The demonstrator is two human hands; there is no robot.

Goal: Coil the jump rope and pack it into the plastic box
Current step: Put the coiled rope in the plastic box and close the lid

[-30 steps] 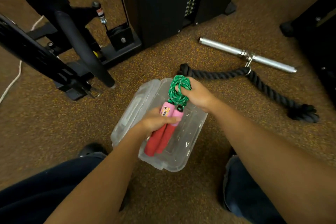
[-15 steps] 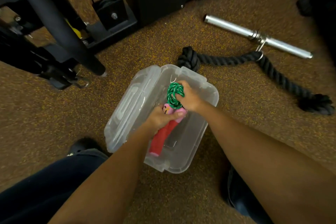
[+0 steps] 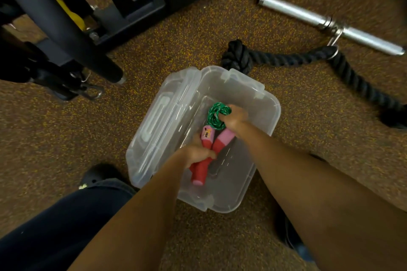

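Observation:
A clear plastic box point(image 3: 267, 103) stands open on the brown floor, its lid point(image 3: 158, 121) folded out to the left. Inside it lies the jump rope: a green coiled cord point(image 3: 214, 116) and two red-and-pink handles point(image 3: 204, 160) side by side. My left hand point(image 3: 198, 153) grips the handles near their middle, low in the box. My right hand point(image 3: 234, 116) holds the green coil against the box's far half, fingers curled through it.
A thick black rope attachment point(image 3: 286, 59) and a silver bar point(image 3: 330, 24) lie on the floor behind and right of the box. Black gym machine frames point(image 3: 66, 28) stand at the back left. My legs and shoes flank the box's near side.
Both hands have lowered the coiled rope and handles from above the box down into it. The camera has moved closer to the box.

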